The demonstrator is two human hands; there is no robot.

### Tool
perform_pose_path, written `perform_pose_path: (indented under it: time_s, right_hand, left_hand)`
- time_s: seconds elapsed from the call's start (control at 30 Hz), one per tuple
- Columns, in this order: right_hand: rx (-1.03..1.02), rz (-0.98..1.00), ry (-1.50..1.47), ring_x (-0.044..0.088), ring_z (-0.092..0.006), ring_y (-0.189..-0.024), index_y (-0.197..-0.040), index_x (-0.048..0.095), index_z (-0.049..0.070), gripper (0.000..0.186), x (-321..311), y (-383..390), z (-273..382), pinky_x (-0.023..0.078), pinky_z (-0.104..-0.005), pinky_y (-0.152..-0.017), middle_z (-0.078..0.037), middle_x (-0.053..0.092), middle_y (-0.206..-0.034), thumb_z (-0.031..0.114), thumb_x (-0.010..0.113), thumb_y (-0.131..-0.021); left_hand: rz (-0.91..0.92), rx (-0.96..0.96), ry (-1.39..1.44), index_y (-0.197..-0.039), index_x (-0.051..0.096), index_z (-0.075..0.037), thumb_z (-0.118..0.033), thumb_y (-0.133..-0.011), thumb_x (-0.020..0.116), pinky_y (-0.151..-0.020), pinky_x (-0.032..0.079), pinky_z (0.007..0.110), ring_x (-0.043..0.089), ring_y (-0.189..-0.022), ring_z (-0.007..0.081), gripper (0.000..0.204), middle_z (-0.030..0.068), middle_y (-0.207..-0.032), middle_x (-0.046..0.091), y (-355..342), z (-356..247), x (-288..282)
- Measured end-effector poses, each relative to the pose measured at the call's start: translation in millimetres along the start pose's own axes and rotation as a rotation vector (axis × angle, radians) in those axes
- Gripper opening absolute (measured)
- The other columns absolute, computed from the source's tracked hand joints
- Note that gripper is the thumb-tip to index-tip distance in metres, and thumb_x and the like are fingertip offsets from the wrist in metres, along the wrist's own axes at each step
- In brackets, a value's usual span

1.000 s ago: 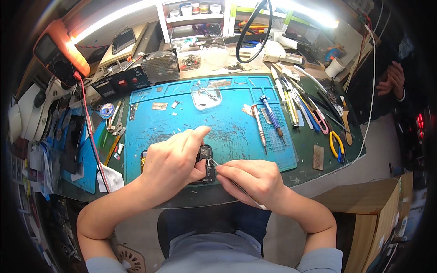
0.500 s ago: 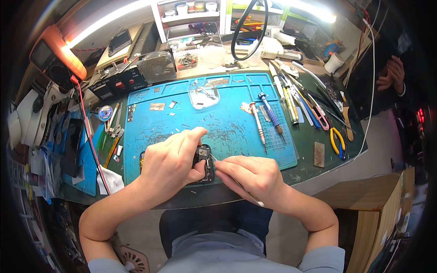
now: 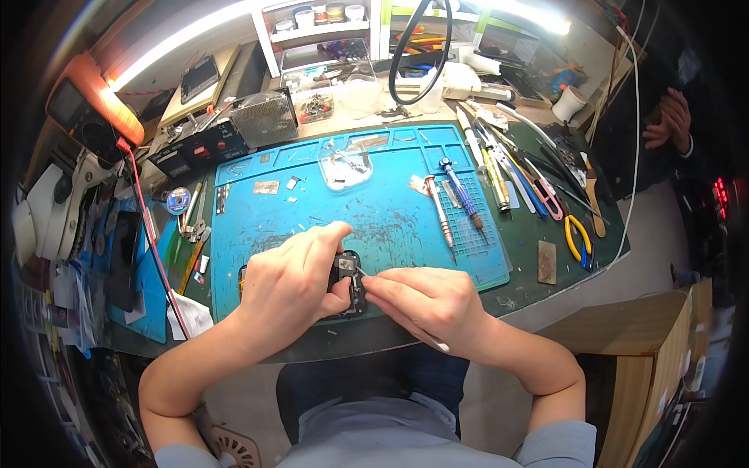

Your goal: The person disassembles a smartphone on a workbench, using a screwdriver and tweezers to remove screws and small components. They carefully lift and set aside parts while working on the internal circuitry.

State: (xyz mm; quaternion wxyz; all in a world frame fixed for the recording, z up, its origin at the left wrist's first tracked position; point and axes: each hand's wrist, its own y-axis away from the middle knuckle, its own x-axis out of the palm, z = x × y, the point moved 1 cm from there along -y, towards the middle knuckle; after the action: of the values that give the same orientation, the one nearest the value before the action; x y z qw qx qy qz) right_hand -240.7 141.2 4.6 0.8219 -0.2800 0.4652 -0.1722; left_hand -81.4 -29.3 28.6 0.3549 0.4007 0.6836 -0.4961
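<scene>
An opened black phone point(image 3: 359, 303) lies near the front edge of the blue work mat point(image 3: 374, 218), its inner parts showing at the right end. My left hand point(image 3: 285, 277) is closed over the phone and hides its middle, the thumb and fingers pressing down on it. From the right, my right hand point(image 3: 437, 300) pinches slim metal tweezers point(image 3: 438, 344), whose rear end sticks out below the palm. Their tip reaches the phone's right edge, beside my left fingers. What exactly the tip touches is too small to make out.
Two screwdrivers point(image 3: 464, 195) lie on the mat's right side, and a clear tray point(image 3: 346, 168) of small parts sits at the back. Yellow-handled pliers point(image 3: 577, 238) and other tools lie farther right. An orange multimeter point(image 3: 94, 101) stands at left; another person's hand point(image 3: 669, 123) shows at far right.
The view has shifted slightly. My right hand and the tweezers have moved a little left, closer to my left fingers; my left hand keeps its hold on the phone.
</scene>
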Motion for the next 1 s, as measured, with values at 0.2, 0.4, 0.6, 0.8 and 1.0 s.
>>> perform_pose_path:
  time_s: [0.2,0.4,0.6,0.8,1.0]
  right_hand:
    - [0.015,-0.021,-0.029,0.077,-0.0252,-0.078,-0.110,0.077,0.002,0.020,0.4,-1.4,1.1,0.061,-0.0356,-0.065,-0.009,0.078,-0.097,0.011,0.082,-0.094]
    - [0.036,-0.026,-0.071,0.077,-0.0268,-0.078,-0.110,0.077,0.002,0.018,1.2,-2.6,-1.7,0.062,-0.0359,-0.065,-0.010,0.078,-0.097,0.009,0.082,-0.094]
    - [0.048,-0.031,-0.074,0.077,-0.0268,-0.078,-0.109,0.077,0.002,0.017,1.7,-2.6,-3.0,0.062,-0.0361,-0.065,-0.010,0.079,-0.098,0.008,0.082,-0.094]
    - [0.080,-0.044,-0.112,0.077,-0.0271,-0.079,-0.107,0.076,0.002,0.015,0.2,-1.7,-1.6,0.062,-0.0361,-0.066,-0.010,0.079,-0.098,0.007,0.082,-0.094]
    - [0.059,-0.027,-0.081,0.077,-0.0269,-0.079,-0.107,0.076,0.002,0.015,-0.3,-4.0,-1.4,0.062,-0.0363,-0.066,-0.009,0.078,-0.098,0.007,0.081,-0.094]
  left_hand:
    - [-0.010,0.016,-0.004,-0.133,0.059,-0.002,-0.016,-0.078,0.083,-0.075,0.061,0.038,0.075,-0.091,0.0281,0.061,0.0123,-0.105,0.072,0.1,0.4,-0.1]
    - [-0.031,0.020,-0.014,-0.134,0.059,-0.005,-0.012,-0.076,0.085,-0.072,0.060,0.035,0.075,-0.085,0.0230,0.064,0.0069,-0.102,0.072,0.7,0.9,0.6]
    - [-0.052,0.029,-0.024,-0.134,0.059,-0.005,-0.009,-0.075,0.086,-0.071,0.060,0.035,0.075,-0.082,0.0213,0.064,0.0051,-0.100,0.073,-0.4,-0.7,1.0]
    - [-0.048,0.032,-0.018,-0.133,0.060,-0.005,-0.010,-0.077,0.086,-0.071,0.060,0.035,0.075,-0.082,0.0217,0.062,0.0052,-0.099,0.073,-0.6,-0.2,0.9]
    - [-0.041,0.028,-0.023,-0.132,0.060,-0.005,-0.010,-0.077,0.086,-0.071,0.060,0.034,0.075,-0.082,0.0212,0.061,0.0050,-0.099,0.073,0.0,-0.5,-0.8]
